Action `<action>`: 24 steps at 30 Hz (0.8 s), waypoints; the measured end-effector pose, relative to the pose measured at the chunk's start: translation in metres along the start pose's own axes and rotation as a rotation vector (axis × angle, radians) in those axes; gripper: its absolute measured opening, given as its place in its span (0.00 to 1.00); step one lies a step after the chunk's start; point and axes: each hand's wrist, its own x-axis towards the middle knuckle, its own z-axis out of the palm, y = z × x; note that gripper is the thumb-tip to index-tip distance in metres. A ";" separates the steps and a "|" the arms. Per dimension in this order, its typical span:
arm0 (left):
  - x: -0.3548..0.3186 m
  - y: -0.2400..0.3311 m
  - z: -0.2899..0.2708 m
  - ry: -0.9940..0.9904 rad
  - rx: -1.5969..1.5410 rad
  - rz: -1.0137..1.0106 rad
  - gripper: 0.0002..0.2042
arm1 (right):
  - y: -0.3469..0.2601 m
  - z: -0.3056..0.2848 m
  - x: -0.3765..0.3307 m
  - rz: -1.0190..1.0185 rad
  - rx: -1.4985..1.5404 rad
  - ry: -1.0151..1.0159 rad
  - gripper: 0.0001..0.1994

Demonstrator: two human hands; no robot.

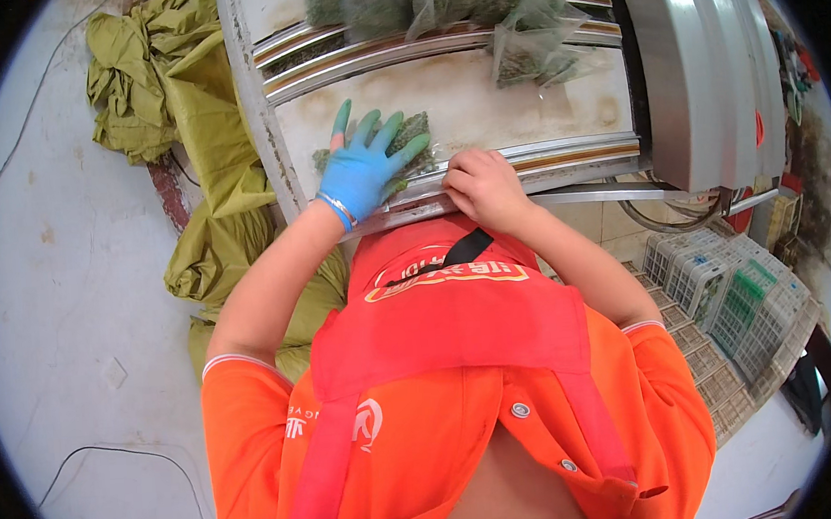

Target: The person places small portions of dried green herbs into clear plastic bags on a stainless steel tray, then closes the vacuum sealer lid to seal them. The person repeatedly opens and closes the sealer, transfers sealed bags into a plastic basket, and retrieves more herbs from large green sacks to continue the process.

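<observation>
My left hand [356, 176] wears a blue glove with green fingers. It lies spread, palm down, on a clear plastic bag [416, 126] of green, leafy-looking stuff. The bag rests on the pale bed of a metal machine, near its front edge; the hand covers much of it. Just right of the bag, my bare right hand [487, 188] is closed, its fingers curled together at the near metal bar [580, 154]. Whatever those fingers pinch, if anything, is hidden.
More clear bags [516, 34] of green stuff lie across the far bars. A rounded steel cover [708, 70] rises at the right. Olive-yellow sacks [202, 111] are heaped on the left. Plastic crates [731, 288] stand low at the right. A thin cable [132, 450] crosses the floor.
</observation>
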 end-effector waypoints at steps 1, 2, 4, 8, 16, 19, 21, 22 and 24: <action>-0.001 0.009 -0.003 0.046 0.026 -0.017 0.30 | 0.000 -0.010 0.000 0.029 0.043 0.037 0.08; -0.002 0.017 -0.005 0.092 0.051 -0.033 0.29 | 0.002 -0.014 -0.002 0.105 0.074 0.098 0.08; -0.017 0.032 0.017 0.143 -0.069 0.049 0.29 | 0.010 -0.030 -0.005 0.248 0.124 0.220 0.09; -0.041 0.056 0.045 -0.004 -0.187 0.019 0.23 | 0.029 -0.072 0.001 0.644 0.334 0.571 0.11; 0.010 0.070 -0.007 -0.025 -0.676 -0.032 0.15 | 0.068 -0.095 0.059 0.566 -0.060 0.617 0.14; 0.051 0.073 -0.021 0.046 -1.160 -0.334 0.12 | 0.078 -0.089 0.066 0.516 -0.114 0.631 0.09; 0.069 0.070 -0.023 -0.038 -1.645 -0.686 0.13 | 0.073 -0.087 0.059 0.448 -0.043 0.649 0.07; 0.075 0.066 -0.021 0.012 -1.740 -0.707 0.18 | 0.067 -0.083 0.053 0.410 0.039 0.656 0.07; 0.088 0.064 -0.023 -0.070 -2.052 -0.953 0.19 | 0.049 -0.077 0.032 0.335 0.200 0.668 0.07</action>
